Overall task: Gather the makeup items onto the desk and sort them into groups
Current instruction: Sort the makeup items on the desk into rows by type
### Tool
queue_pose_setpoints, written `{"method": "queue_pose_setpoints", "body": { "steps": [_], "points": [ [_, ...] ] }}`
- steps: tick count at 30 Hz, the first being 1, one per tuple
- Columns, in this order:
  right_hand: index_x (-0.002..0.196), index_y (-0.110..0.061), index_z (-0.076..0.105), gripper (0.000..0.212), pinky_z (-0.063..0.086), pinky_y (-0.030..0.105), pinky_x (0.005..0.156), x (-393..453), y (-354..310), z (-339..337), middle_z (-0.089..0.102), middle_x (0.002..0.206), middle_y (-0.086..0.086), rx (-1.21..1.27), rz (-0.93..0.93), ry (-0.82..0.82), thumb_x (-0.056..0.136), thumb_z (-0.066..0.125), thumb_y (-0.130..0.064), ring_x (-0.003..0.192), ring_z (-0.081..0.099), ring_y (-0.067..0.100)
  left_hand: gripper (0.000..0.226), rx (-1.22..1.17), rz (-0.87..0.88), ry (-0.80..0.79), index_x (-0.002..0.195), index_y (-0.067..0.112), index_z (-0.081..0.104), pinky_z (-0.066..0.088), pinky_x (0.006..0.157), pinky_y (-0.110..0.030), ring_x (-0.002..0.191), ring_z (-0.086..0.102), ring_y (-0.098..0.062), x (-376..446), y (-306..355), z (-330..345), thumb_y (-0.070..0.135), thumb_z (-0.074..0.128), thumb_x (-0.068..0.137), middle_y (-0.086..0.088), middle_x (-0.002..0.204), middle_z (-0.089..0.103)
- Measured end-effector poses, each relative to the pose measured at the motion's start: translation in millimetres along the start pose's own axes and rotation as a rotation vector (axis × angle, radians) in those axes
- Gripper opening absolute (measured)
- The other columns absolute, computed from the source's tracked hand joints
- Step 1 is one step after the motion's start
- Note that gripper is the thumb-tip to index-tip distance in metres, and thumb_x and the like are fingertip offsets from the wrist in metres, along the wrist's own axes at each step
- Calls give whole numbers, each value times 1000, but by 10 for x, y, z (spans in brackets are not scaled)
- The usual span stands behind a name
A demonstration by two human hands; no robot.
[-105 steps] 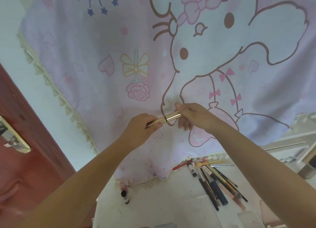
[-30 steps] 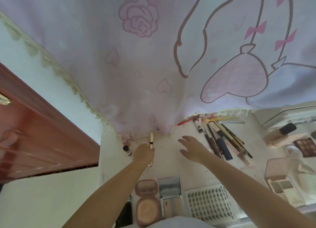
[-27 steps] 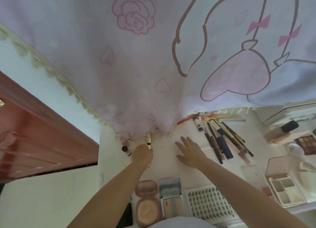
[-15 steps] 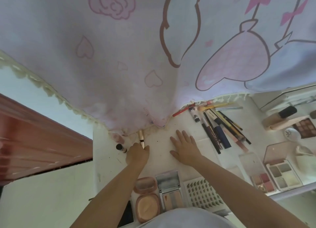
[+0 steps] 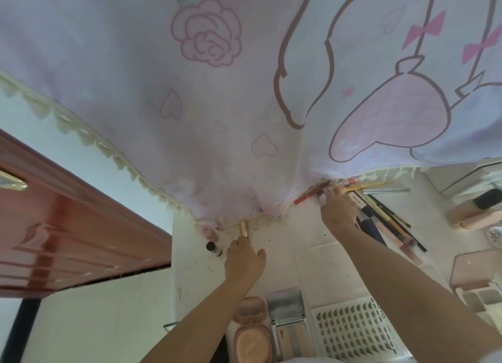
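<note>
The left hand [image 5: 244, 259] rests on the gold tube [image 5: 243, 229] (fingers hidden, cannot tell). The right hand [image 5: 338, 210], fingers curled, reaches into the pencils [image 5: 385, 213] on the tabletop [image 5: 285, 243].

My desk [image 5: 285, 243] is white and a bit speckled, with the pink cartoon cloth [image 5: 244, 90] draping down onto its far edge. Along that edge, under my left hand [image 5: 244, 262], lies the gold tube [image 5: 243, 229], with a small black-capped bottle [image 5: 213, 249] and a pink tube [image 5: 209, 232] just to its left. On the far right side is the bundle of pencils and pens [image 5: 385, 215], a red pencil [image 5: 312, 194] at its left end. Nearest me sit the open round powder compact [image 5: 251, 332], a mirrored palette [image 5: 289, 324] beside it, then the lash tray [image 5: 353, 330]. At the right edge are an eyeshadow palette [image 5: 480, 283] and a beige bottle [image 5: 475, 210] lying flat.
</note>
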State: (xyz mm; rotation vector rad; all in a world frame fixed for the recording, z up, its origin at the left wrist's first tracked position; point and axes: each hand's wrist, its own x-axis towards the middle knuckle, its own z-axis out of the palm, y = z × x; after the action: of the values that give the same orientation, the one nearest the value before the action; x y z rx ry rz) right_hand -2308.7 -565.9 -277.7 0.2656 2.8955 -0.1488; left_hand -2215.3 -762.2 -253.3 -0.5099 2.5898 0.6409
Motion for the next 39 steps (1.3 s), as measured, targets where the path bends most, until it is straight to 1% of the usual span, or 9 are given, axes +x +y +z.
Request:
{"method": "queue_pose_setpoints", "body": {
  "steps": [4, 8, 11, 15, 19, 23, 27, 34, 39],
  "points": [
    [114, -5, 49, 28, 42, 30, 86, -90, 2, -31, 58, 111, 12, 73, -43, 2, 90, 42, -16, 103, 53, 25, 42, -53, 64, 11, 123, 4, 39, 39, 81, -29, 108, 50, -26, 49, 90, -88, 27, 48, 90, -11, 119, 51],
    [105, 0, 59, 22, 41, 24, 79, -254, 46, -230, 62, 100, 15, 462, -164, 37, 90, 49, -13, 92, 56, 27, 36, -219, 152, -53, 122, 6, 42, 39, 79, -25, 93, 54, -21, 84, 275, -180, 28, 44, 94, -3, 97, 52],
    [91, -9, 63, 12, 38, 12, 57, -443, 86, -504, 61, 71, 3, 715, -258, 13, 89, 53, -14, 69, 55, 18, 35, -426, 228, -127, 119, 6, 42, 43, 75, -25, 86, 57, -21, 26, 495, -240, 32, 34, 97, -8, 97, 57],
    [82, -13, 57, 16, 37, 7, 51, -661, 27, -871, 50, 59, -9, 836, -346, -28, 93, 45, -15, 54, 46, 5, 27, -699, 354, -153, 82, 15, 43, 35, 55, -20, 55, 40, -12, -169, 836, -369, 30, 28, 99, 0, 67, 46],
    [66, -15, 42, 34, 30, 15, 46, -728, -140, -1159, 40, 57, -2, 913, -199, 6, 97, 32, -22, 50, 38, 9, 50, -512, 442, 92, 52, 19, 33, 27, 56, -29, 53, 35, -15, -334, 1094, -549, 35, 26, 98, 2, 52, 34],
    [64, -13, 43, 47, 35, 20, 43, -712, -262, -1433, 43, 56, 3, 859, 50, -210, 96, 24, -43, 47, 44, 14, 53, -467, 477, 224, 49, 21, 35, 30, 52, -25, 51, 39, -11, -419, 1171, -769, 39, 24, 98, 2, 51, 36],
    [67, -11, 42, 39, 29, 18, 40, -738, -353, -1607, 30, 52, 2, 1090, 79, -242, 94, 35, -39, 36, 33, 12, 51, -537, 511, 285, 50, 21, 32, 26, 48, -21, 48, 35, -8, -491, 1153, -949, 40, 24, 97, 4, 49, 33],
    [45, -15, 25, 45, 18, 24, 46, -914, -543, -1802, 23, 44, -5, 1147, -171, 184, 88, 41, -15, 43, 22, 10, 57, -547, 535, 468, 45, 20, 37, 26, 39, -13, 42, 36, -8, -549, 1109, -1179, 35, 22, 98, 5, 43, 35],
    [42, -33, 22, 39, 25, 14, 36, -1086, -546, -1797, 18, 33, -14, 1020, -591, 595, 79, 33, -28, 31, 31, 11, 48, -750, 382, 195, 61, 16, 44, 33, 52, -22, 51, 38, -12, -544, 1128, -1313, 35, 20, 98, -1, 55, 41]
  ]
}}
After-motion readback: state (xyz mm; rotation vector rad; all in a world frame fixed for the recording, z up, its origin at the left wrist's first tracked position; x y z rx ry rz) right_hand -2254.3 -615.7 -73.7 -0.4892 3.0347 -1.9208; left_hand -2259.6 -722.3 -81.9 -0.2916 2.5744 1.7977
